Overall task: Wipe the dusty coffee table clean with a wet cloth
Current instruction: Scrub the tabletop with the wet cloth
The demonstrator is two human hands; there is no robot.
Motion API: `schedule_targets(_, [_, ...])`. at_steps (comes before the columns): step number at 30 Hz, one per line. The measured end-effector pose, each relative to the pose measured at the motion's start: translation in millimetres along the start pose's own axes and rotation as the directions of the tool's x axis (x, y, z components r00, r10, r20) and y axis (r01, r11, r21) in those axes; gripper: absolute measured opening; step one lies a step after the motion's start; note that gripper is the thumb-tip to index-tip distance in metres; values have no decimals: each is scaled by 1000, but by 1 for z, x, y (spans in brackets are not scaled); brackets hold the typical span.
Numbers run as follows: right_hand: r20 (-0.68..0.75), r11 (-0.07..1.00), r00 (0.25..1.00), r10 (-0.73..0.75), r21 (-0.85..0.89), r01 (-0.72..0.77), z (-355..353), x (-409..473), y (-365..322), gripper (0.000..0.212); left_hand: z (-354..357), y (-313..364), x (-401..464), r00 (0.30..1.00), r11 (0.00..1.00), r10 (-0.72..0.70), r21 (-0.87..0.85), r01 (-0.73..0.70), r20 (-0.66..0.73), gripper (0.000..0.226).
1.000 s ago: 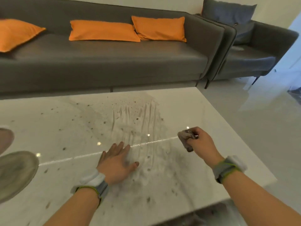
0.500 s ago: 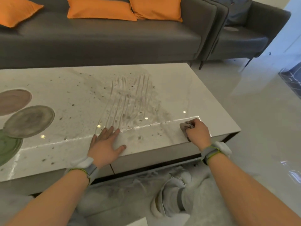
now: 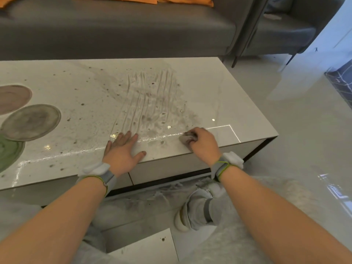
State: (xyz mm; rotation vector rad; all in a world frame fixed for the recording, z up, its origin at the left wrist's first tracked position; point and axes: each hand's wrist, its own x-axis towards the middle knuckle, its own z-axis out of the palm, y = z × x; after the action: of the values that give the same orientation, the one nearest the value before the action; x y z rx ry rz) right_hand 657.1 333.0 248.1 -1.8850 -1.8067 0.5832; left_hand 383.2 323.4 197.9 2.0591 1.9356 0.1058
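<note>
A person's right hand (image 3: 202,143) grips a balled-up grey cloth (image 3: 186,138) against the pale counter (image 3: 219,88), right of centre in the frame near the counter's front edge. The left hand (image 3: 122,152) lies flat just left of it, fingers straight and spread on the surface. Dark specks and streaked finger trails of dust (image 3: 150,103) fan across the middle of the top above both hands. Three round discs (image 3: 31,121) overlap at the left edge. A grey sofa (image 3: 114,29) with orange cushions fills the upper frame.
</note>
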Motion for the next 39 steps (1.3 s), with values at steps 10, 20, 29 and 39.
schedule_targets(10, [-36, 995, 999, 6, -97, -9, 16, -10, -3, 33, -1, 1, -1, 1000, 1000, 15, -13, -15, -8, 77])
schedule_targets(20, [-249, 959, 929, 275, -3, -285, -15, 38, 20, 32, -5, 2, 1, 998, 1000, 12, 17, -13, 55, 79])
schedule_targets(29, [89, 993, 989, -116, 9, 116, 34, 27, -23, 29, -2, -1, 1, 999, 999, 27, 16, -28, 30, 78])
schedule_targets(39, [-232, 937, 926, 298, -114, -330, 0, 75, 22, 34, -20, -16, 27, 996, 998, -58, -36, 55, -69, 80])
